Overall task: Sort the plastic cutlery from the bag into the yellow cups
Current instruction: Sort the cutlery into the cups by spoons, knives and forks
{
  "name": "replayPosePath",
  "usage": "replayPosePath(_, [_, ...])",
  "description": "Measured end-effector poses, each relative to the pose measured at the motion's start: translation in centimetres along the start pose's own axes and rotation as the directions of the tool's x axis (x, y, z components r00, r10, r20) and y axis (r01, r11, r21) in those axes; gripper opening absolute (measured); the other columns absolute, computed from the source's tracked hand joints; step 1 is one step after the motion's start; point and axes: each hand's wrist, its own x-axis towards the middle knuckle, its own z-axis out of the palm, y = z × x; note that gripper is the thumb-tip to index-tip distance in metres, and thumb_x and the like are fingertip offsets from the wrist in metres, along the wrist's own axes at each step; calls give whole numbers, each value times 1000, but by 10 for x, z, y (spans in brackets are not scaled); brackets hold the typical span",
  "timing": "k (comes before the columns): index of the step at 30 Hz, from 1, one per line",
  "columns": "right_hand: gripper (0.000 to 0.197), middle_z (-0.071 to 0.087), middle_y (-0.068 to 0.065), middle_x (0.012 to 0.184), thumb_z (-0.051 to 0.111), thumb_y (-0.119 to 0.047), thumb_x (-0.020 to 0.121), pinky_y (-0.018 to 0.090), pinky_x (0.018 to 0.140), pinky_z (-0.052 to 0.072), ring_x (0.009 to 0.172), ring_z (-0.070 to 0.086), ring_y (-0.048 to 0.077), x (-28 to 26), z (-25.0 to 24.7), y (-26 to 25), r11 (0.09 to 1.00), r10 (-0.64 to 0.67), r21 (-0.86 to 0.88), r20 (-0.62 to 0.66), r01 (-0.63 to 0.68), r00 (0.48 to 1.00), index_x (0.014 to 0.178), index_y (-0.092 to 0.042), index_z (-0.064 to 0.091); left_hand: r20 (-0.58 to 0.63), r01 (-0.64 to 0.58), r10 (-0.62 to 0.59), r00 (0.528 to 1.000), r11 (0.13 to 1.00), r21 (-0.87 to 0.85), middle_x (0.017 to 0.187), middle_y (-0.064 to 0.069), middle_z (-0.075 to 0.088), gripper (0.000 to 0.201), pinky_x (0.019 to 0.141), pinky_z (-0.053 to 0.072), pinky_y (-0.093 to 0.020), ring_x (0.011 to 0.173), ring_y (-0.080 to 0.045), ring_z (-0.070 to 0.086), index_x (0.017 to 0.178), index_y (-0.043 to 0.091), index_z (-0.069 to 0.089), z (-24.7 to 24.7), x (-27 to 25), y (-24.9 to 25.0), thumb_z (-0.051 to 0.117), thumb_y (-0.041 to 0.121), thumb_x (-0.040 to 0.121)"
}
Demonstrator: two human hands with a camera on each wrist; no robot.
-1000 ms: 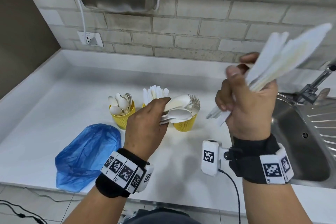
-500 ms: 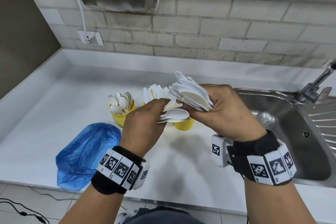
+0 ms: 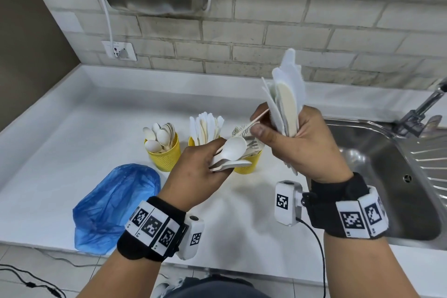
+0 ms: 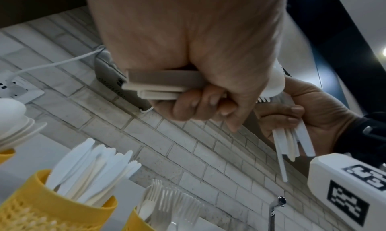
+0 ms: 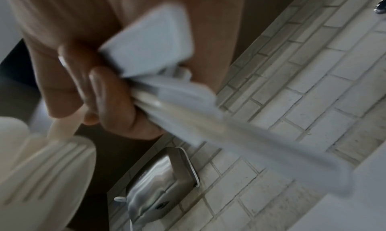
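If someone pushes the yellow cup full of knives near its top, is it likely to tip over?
Probably yes. The yellow cup of knives is narrow and the knives stand well above its rim, so the weight likely sits high. It looks like light perforated plastic, so a low push would more likely slide it on the smooth white counter.

- My left hand (image 3: 200, 172) is raised before me, fingers curled in a fist-like grip.
- My right hand (image 3: 304, 150) is held higher, fingers wrapped closed, thumb forward.

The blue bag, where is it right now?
In the head view the blue bag lies crumpled on the white counter at the near left, just in front of the yellow cup of spoons and left of the left hand.
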Motion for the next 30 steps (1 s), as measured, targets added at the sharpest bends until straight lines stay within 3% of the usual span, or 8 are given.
replayPosePath(2, [8,58,-16,52,72,2,89,6,50,39,43,53,0,0,4,1,1000,16,11,-15,-15,1000,87,0,65,11,12,-12,1000,999,-38,79,29,64,29,61,43,-14,66,7,56,103,38,64,2,0,2,80,20,87])
replayPosePath(5, [30,52,-2,49,74,-18,93,21,43,35,38,38,9,3,4,7,995,1,96,-166,16,986,84,8,61,16,68,-66,998,992,-103,75,32,63,30,61,39,-7,66,8,56,97,38,60,2,1,7,82,22,86])
replayPosePath(8, [18,66,33,87,59,-13,101,24,42,29,35,27,20,6,1,3,949,7,305,-289,85,957,89,-2,68,28,160,-158,987,965,-209,82,17,71,17,66,51,-23,74,-6,65,99,26,68,2,0,7,80,30,86])
replayPosePath(12, [22,75,22,109,44,-10,107,23,42,33,36,36,14,12,-9,2,830,142,543,-419,122,897,89,-8,57,104,233,-209,972,885,-402,91,15,76,11,78,52,-21,88,-2,71,101,21,74,1,1,12,77,16,91])
replayPosePath(15, [9,76,19,104,47,-12,106,23,43,38,44,50,15,16,-13,11,755,280,645,-480,118,831,101,-6,49,193,290,-222,956,814,-503,63,21,63,6,58,40,-15,53,1,51,102,15,73,1,4,18,70,13,96])
replayPosePath(20, [9,72,6,84,53,-16,105,25,50,45,57,53,16,17,-12,25,628,475,768,-505,123,721,98,-12,55,296,363,-220,930,685,-632,57,5,42,26,48,31,-24,46,-14,33,116,16,70,0,8,22,57,31,99])
replayPosePath(25, [12,51,2,68,54,-15,107,34,60,54,54,49,18,20,-2,23,720,376,675,-577,163,725,95,-14,52,365,412,-203,908,584,-699,61,-4,35,29,48,29,-25,46,-14,32,121,22,71,-1,10,22,54,35,101])
replayPosePath(30, [9,49,0,62,66,-11,101,22,45,35,38,34,14,16,4,-1,911,100,385,-548,144,830,106,-13,59,441,484,-216,871,529,-697,62,-4,33,31,46,26,-21,44,-13,30,120,22,72,-2,11,22,55,36,99])
